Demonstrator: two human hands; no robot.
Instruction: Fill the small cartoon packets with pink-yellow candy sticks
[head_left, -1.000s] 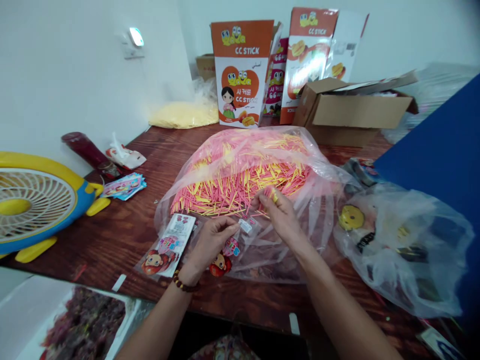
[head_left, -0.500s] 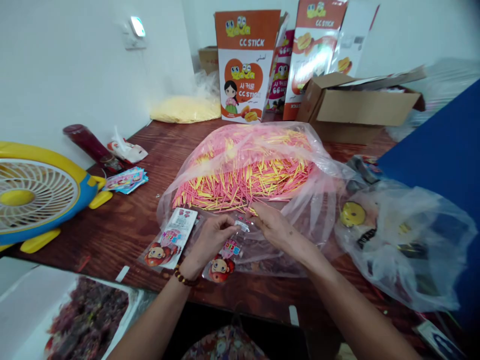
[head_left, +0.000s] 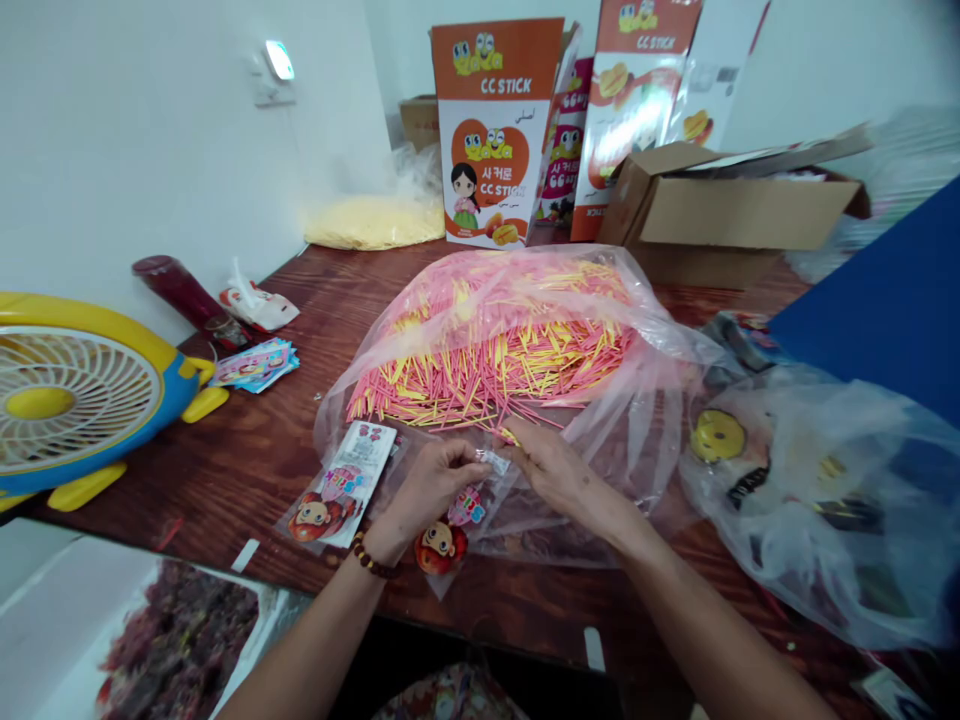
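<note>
My left hand (head_left: pixel 442 478) pinches the upper edge of a clear printed packet (head_left: pixel 442 548) with a red-haired cartoon face. Close by on the right, my right hand (head_left: pixel 551 465) is closed around a few pink and yellow sticks (head_left: pixel 510 436), their ends showing at the fingertips beside the packet's mouth. Just beyond both hands, a large clear plastic bag (head_left: pixel 652 400) lies open with a heap of thin pink and yellow sticks (head_left: pixel 487 360) in it. Left of my left hand lies a stack of the same printed packets (head_left: pixel 341 485).
A yellow and blue fan (head_left: pixel 82 400) stands at the left, near a dark red bottle (head_left: pixel 180 290) and blue packets (head_left: pixel 256 365). Cartons (head_left: pixel 495 130) and an open cardboard box (head_left: pixel 739 210) line the back. A filled plastic bag (head_left: pixel 825 500) lies right; a white foam box (head_left: pixel 45 590) sits lower left.
My right hand has drawn slightly back from the heap with the sticks. The packet in my left hand is lifted and tilted, its upper end now close to the right fingertips.
</note>
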